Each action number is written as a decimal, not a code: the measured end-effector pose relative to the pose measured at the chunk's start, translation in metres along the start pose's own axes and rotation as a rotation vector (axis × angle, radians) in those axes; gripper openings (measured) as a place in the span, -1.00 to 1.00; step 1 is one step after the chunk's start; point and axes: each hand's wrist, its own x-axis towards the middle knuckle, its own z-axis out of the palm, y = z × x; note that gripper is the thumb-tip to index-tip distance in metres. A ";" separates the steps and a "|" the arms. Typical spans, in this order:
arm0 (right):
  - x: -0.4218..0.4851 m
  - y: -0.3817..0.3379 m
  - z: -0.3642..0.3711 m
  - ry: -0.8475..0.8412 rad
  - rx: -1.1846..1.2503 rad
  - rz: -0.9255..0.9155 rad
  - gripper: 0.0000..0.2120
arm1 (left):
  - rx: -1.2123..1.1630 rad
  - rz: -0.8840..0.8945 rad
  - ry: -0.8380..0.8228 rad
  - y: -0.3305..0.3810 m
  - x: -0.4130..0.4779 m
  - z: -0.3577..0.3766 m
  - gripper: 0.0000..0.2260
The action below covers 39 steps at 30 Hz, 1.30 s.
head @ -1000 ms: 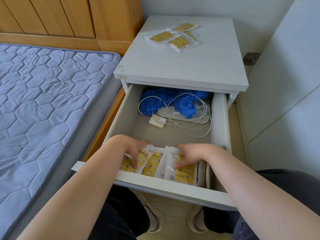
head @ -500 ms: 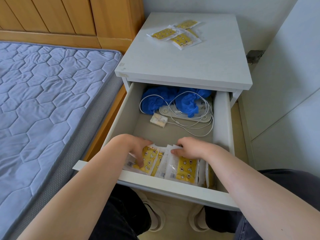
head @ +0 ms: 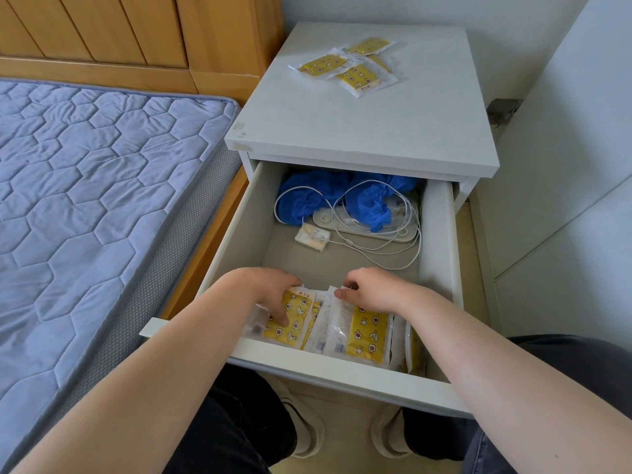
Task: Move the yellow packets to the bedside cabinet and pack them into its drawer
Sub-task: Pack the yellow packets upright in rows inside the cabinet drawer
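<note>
Several yellow packets (head: 367,333) with star prints stand in a row against the front wall of the open white drawer (head: 342,372). My left hand (head: 270,289) grips the leftmost packets (head: 290,321), fingers curled over their faces. My right hand (head: 372,290) pinches the top edges of the packets on the right. More yellow packets (head: 349,68) lie loose at the back of the bedside cabinet top (head: 359,128).
The drawer's back holds blue cloth (head: 369,200), a white cable (head: 383,241), a white power strip and a small box (head: 312,237). A bed with a blue quilted mattress (head: 85,186) is on the left. A white wall panel (head: 564,200) stands at right.
Both hands have shifted slightly back along the packets, tipping the row more upright. The view moved a little closer to the drawer.
</note>
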 end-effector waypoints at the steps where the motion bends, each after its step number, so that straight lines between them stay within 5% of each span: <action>1: 0.000 0.000 0.000 -0.001 -0.003 0.000 -0.58 | 0.031 0.010 0.005 0.001 0.001 0.001 -0.29; 8: 0.003 0.001 0.003 -0.004 0.004 0.010 -0.68 | 0.213 0.056 0.003 0.014 0.005 0.008 -0.20; 14: 0.006 0.004 0.005 -0.050 0.006 0.021 -0.46 | 0.054 0.054 -0.042 0.009 0.006 0.005 -0.12; 28: 0.009 0.005 0.005 -0.003 -0.007 0.038 -0.43 | -0.083 0.077 0.095 0.014 0.010 0.002 -0.39; 39: -0.004 0.004 -0.014 0.329 0.110 0.011 -0.65 | -0.145 0.100 0.421 0.026 0.003 -0.012 -0.58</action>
